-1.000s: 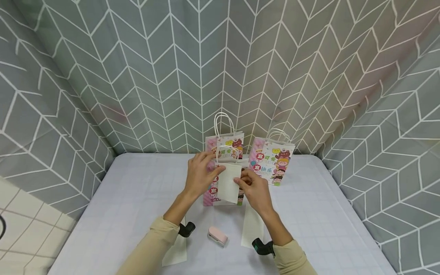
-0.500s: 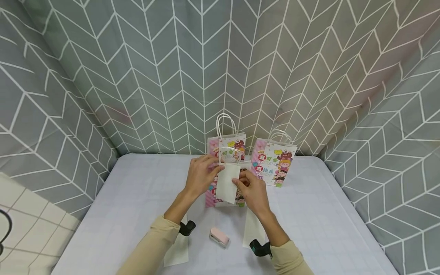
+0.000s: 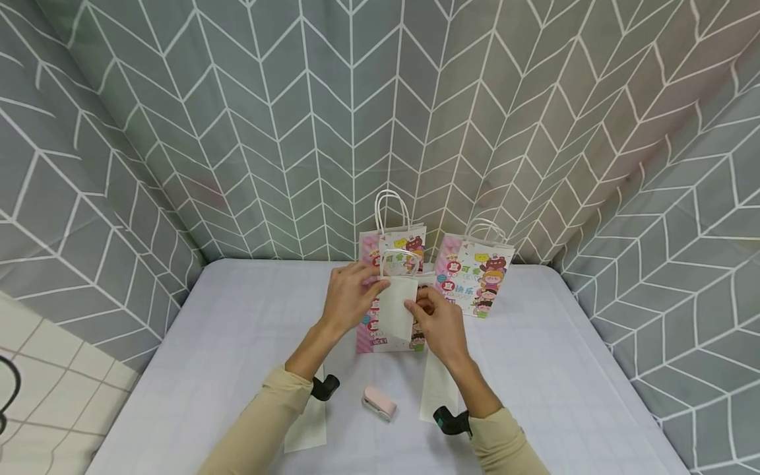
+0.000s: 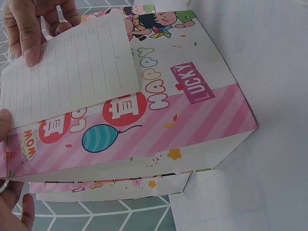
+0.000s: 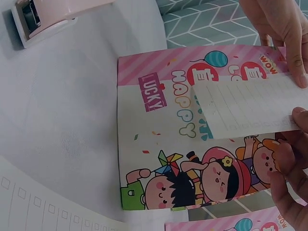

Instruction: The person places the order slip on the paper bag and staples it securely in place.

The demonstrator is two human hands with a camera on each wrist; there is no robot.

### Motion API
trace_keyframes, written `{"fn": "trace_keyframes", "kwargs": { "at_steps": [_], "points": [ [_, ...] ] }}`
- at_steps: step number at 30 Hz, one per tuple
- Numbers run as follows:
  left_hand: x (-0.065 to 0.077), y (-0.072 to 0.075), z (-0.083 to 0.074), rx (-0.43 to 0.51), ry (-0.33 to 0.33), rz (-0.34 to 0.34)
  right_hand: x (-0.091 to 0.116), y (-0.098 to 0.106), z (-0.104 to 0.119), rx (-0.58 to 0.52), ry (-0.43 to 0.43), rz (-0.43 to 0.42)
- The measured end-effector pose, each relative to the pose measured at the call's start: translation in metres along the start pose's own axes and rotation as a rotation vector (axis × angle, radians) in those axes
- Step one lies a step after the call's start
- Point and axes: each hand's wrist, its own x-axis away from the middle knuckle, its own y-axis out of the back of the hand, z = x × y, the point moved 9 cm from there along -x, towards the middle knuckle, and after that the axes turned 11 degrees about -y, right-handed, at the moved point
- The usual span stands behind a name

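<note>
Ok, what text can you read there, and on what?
"LUCKY": front pink-and-white paper gift bag
"HAPPY": same bag
"WOW": same bag, the matching rear bag and right bag
"宜可爱": right bag
"宜快乐": right bag
Other bag lettering: partly hidden or too small.
White ruled paper sheet: small boxes, no readable words.

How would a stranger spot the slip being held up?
On the white table, find the frontmost printed bag. At its front, the left hand and right hand hold the paper slip. Only this one is raised; two others lie on the table.
</note>
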Motion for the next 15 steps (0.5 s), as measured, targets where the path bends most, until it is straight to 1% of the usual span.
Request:
{"fn": "trace_keyframes", "kwargs": {
  "at_steps": [4,7,11,15],
  "points": [
    [-0.0006,-0.002,0.0001,-0.002,0.004,0.013,-0.0009,0.002,-0.0015,-0.003,-0.012,-0.014],
    [0.0017,-0.003,0.0013,-0.003,0.014,0.022,-0.0002,-0.0002,-0.0033,-0.002,-0.022,-0.001],
    [0.0033,-0.0012,0.0029,0.004,0.023,0.011,0.0001,-0.004,-0.0022,-0.008,-0.005,0.017],
    [0.0016,-0.0018,0.0034,0.018,0.023,0.011,-0.0013,-0.0024,-0.0022,-0.005,0.004,-0.006]
  ]
}}
